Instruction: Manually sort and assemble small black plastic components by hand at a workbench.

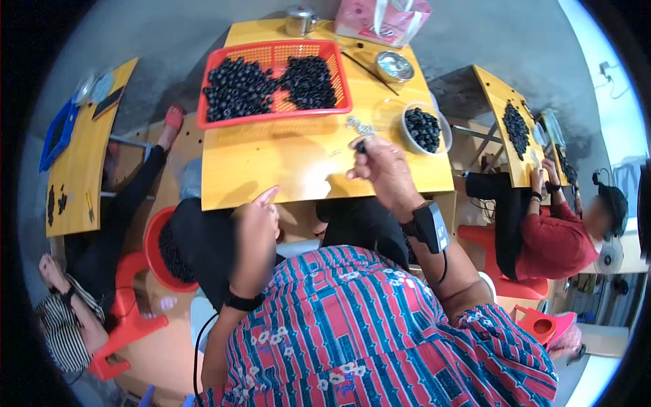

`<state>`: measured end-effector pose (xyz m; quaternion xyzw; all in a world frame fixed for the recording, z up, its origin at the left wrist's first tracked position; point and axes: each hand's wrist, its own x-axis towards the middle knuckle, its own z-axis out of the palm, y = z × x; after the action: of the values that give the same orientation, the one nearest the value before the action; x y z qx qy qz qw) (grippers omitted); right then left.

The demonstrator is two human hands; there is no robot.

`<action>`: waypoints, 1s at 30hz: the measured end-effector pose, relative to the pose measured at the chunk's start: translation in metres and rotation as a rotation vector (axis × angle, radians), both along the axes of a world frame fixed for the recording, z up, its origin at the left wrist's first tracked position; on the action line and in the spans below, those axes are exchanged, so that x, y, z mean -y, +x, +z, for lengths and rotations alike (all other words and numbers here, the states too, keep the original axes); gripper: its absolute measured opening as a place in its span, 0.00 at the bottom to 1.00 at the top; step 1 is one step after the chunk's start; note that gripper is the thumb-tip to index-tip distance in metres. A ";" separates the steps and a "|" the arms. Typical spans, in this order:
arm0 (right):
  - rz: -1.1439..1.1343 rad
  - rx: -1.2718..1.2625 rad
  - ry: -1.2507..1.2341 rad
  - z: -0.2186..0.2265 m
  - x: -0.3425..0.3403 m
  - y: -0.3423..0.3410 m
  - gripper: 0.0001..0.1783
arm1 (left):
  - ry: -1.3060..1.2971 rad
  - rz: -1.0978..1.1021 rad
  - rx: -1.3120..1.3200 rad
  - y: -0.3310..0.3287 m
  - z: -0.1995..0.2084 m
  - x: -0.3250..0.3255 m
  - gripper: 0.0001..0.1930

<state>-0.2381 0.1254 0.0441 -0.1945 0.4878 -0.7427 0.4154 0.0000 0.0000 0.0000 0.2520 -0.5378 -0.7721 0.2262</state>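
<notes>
My right hand (385,173) is over the front right of the yellow table (271,163), pinching a small black ring-like part (361,146) between thumb and fingers. Just beyond it lies a small heap of shiny metal pieces (361,125). To its right stands a clear round tub (444,139) filled with black parts (423,130). My left hand (256,220) is at the table's front edge, partly smeared by motion. Its index finger points out and nothing shows in it. A red basket (271,121) at the back holds two piles of black parts (239,89).
A thin dark stick (369,72), a metal bowl (395,66), a lidded metal pot (300,22) and a pink bag (380,20) stand farther back. A red tub (152,237) of black parts is on the floor at left. Co-workers sit at tables on both sides.
</notes>
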 end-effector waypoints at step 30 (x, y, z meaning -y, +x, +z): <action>-0.015 -1.264 0.528 -0.039 0.011 -0.036 0.08 | -0.704 -0.053 0.086 -0.070 0.012 0.011 0.10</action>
<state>-0.2744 0.1142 0.0053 -0.4796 0.8027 -0.3455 0.0794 -0.0698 -0.0113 0.0116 0.1766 -0.7864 -0.5337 0.2561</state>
